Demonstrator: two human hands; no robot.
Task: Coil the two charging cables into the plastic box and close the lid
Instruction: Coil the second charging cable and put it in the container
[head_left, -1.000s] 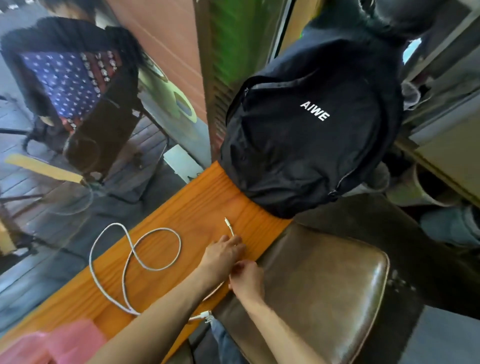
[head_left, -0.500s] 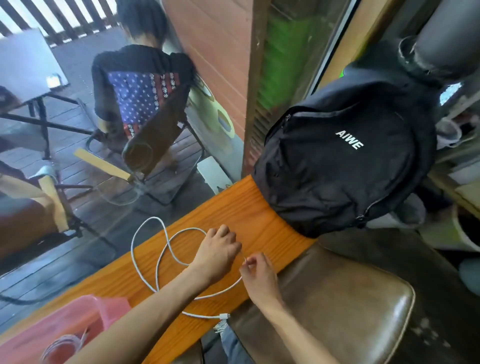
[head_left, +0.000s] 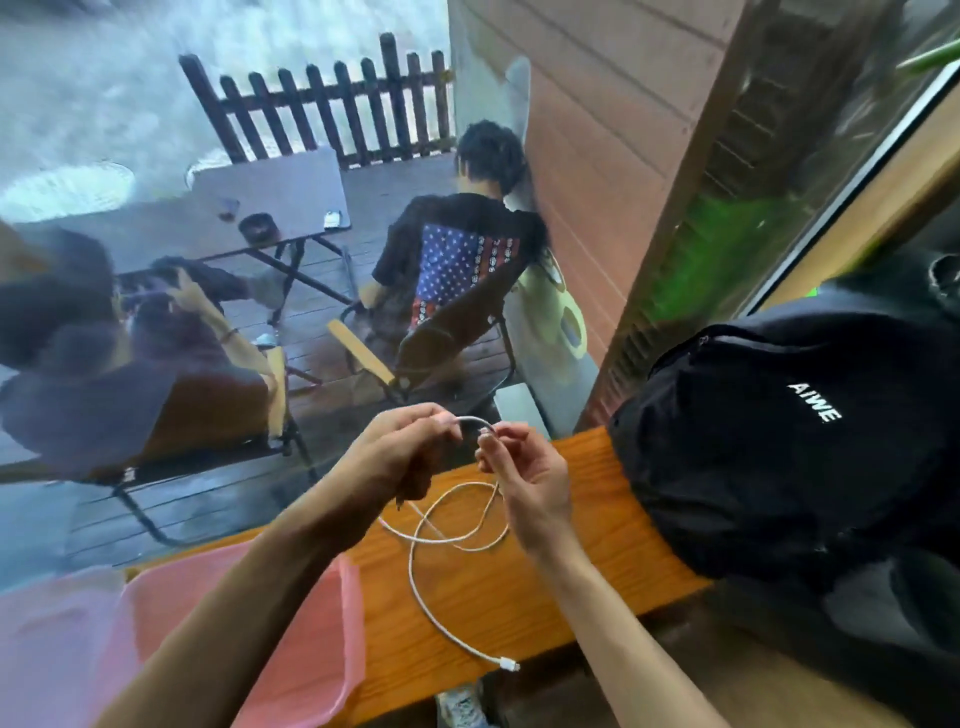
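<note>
White cable (head_left: 470, 540) arches between my hands above the counter (head_left: 524, 592): left hand (head_left: 400, 457) and right hand (head_left: 524, 473) each pinch it, loops trailing below; pink box (head_left: 306, 649) at my left.

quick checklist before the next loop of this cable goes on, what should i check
1. Both hands on the white cable: left hand and right hand pinch it: ok.
2. First loop formed: only a short arc between the hands: not ok.
3. Slack untangled: it crosses itself on the wooden counter: not ok.
4. Connector free: lies at the counter edge, unsnagged: ok.
5. Pink box open: cannot tell.
</note>
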